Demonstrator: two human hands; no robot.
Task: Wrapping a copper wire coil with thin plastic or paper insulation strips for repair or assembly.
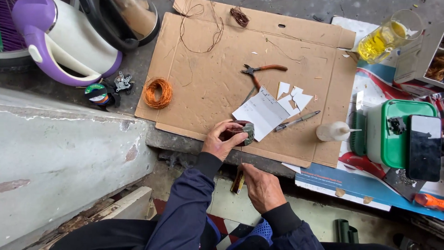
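The left hand has its grip closed around a small dark red wound coil, fingers curled over the top and thumb underneath, holding it just above the near edge of the flattened cardboard sheet. The right hand is lower, off the cardboard's near edge, with its grip closed on a small flat brown-and-yellow piece that sticks out to its left; what that piece is cannot be told.

On the cardboard, just beside the coil, lies a white paper sheet, with torn white paper scraps beyond it and a grey pen to its right. Orange-handled pliers lie near the middle of the sheet. A ring of copper wire rests at the left edge, and a thin loop of dark wire with a small tangle lies near the far edge. A white squeeze bottle lies on its side near the right corner. Off the cardboard stand a purple-and-white kettle at far left, a glass of yellow liquid at far right, and a green box with a black phone leaning on it.
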